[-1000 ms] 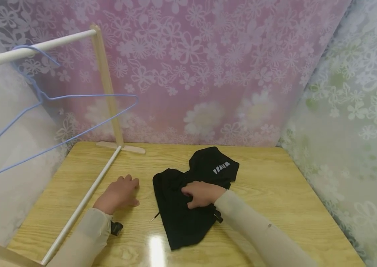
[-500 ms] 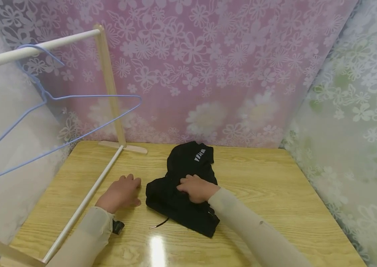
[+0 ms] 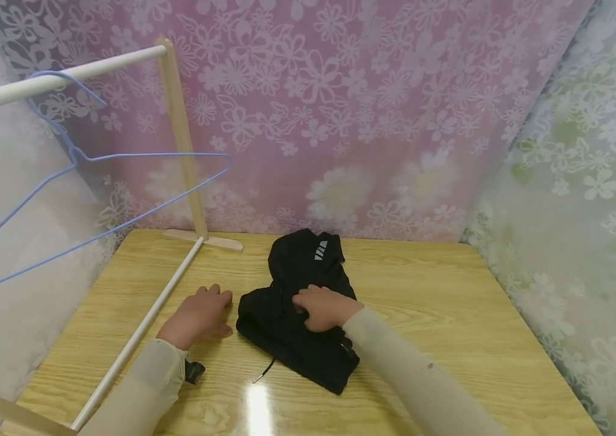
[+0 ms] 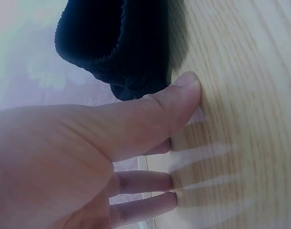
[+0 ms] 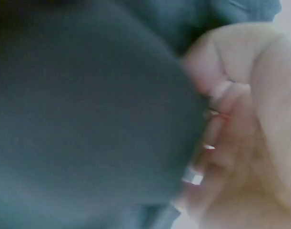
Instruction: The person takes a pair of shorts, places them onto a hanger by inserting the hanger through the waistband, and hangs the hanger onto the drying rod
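Note:
Black drawstring shorts [image 3: 313, 339] with a pale block print lie bunched at the middle of the table. A cord with a metal tip hangs out of their near side. My right hand [image 3: 324, 307] pinches the fabric from above; in the right wrist view, dark cloth [image 5: 88, 119] fills most of the frame beside my curled fingers [image 5: 207, 129]. To the left of the shorts, my left hand [image 3: 195, 318] rests with relaxed fingers at the tabletop and holds nothing. The left wrist view shows a gathered elastic opening [image 4: 112, 62] of the shorts just beyond my thumb [image 4: 178, 102].
A rack with a white top bar [image 3: 100, 69] and wooden post [image 3: 182, 139] stands at the left. From its bar hangs a blue wire hanger [image 3: 149, 212]. A lower white rail [image 3: 139, 333] runs beside my left arm. Flowered curtains [image 3: 340, 121] enclose the wooden table [image 3: 422, 315].
The shorts have turned in my right hand: the printed part swung left and the near part folded up. My right hand shifted slightly left; my left hand stayed almost still.

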The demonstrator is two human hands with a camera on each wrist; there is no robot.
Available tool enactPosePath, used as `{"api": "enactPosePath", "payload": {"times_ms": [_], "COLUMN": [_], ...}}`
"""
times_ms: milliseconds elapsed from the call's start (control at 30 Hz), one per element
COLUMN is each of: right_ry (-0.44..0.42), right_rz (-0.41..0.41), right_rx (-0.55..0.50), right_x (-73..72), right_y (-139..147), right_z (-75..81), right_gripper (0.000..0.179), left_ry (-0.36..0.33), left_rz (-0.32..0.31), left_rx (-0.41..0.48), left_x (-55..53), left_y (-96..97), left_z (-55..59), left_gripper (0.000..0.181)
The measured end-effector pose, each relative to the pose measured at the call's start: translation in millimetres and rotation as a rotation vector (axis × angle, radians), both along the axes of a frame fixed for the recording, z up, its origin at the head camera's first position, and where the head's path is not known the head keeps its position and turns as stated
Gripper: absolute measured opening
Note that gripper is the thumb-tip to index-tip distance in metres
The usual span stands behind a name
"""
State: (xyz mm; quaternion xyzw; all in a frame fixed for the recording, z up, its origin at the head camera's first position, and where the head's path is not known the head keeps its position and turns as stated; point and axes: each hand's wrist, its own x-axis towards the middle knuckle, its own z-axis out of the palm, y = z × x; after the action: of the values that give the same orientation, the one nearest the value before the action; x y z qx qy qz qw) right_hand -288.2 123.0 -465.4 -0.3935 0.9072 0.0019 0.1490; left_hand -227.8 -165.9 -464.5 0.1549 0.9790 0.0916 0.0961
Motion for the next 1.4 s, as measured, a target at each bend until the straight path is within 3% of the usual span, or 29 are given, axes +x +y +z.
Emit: {"api": "enactPosePath", "payload": {"times_ms": [167, 267, 333, 433, 533, 633, 733, 833, 933, 1000, 1067, 1200, 1300, 1400], "right_ry": [0.056, -0.029, -0.104, -0.103, -0.093, -0.177, -0.279, -0.323, -0.33, -0.313, -0.278, -0.243, -0.235, -0.219], "right_rz": [0.044, 0.032, 0.007, 0.006, 0.007, -0.01, -0.025, -0.042, -0.077, -0.101, -0.11, -0.119, -0.11, -0.086], "right_rx": [-0.158, -0.136, -0.038, 0.102, 0.105, 0.008, -0.098, -0.207, -0.321, -0.399, -0.484, -0.716, -0.863, -0.912], "right_x": [15.7, 34.2, 48.4, 63.5, 66.3, 59.3, 51.0, 45.2, 41.9, 41.3, 41.5, 44.4, 47.3, 51.3], "right_y": [13, 17, 17, 15, 17, 25, 35, 45, 53, 57, 58, 56, 53, 53], "right_z": [29.0, 40.8, 39.7, 23.5, 10.4, 10.0, 14.3, 16.3, 17.9, 20.3, 23.8, 34.7, 44.5, 54.0], "right_gripper": [0.014, 0.029, 0.04, 0.05, 0.04, 0.016, 0.011, 0.015, 0.016, 0.016, 0.019, 0.025, 0.03, 0.033], "left_ry": [0.0, 0.007, 0.016, 0.027, 0.035, 0.042, 0.031, -0.05, -0.157, -0.223, -0.293, -0.39, -0.33, -0.27], "left_rz": [-0.001, 0.002, 0.0, -0.007, -0.012, -0.014, -0.001, 0.022, 0.043, 0.051, 0.032, -0.054, -0.125, -0.169], "left_rx": [-0.003, -0.01, -0.012, -0.018, -0.019, -0.017, -0.008, 0.017, 0.065, 0.15, 0.299, 0.56, 0.553, 0.498], "left_x": [1.2, 2.2, 2.4, 1.9, 0.2, -1.2, -0.9, 0.2, 0.4, -1.4, -4.1, -9.3, -11.4, -9.1], "left_y": [-0.3, -2.0, -3.4, -4.9, -5.2, -4.6, -2.8, -0.9, -0.3, -1.2, -1.6, 2.6, 8.0, 8.9], "left_z": [4.1, 6.2, 6.6, 5.2, 4.0, 3.9, 5.0, 4.7, 5.8, 7.3, 9.2, 12.1, 11.7, 12.0], "left_gripper": [0.05, 0.05, 0.05, 0.052, 0.052, 0.051, 0.051, 0.055, 0.071, 0.081, 0.091, 0.09, 0.076, 0.052]}}
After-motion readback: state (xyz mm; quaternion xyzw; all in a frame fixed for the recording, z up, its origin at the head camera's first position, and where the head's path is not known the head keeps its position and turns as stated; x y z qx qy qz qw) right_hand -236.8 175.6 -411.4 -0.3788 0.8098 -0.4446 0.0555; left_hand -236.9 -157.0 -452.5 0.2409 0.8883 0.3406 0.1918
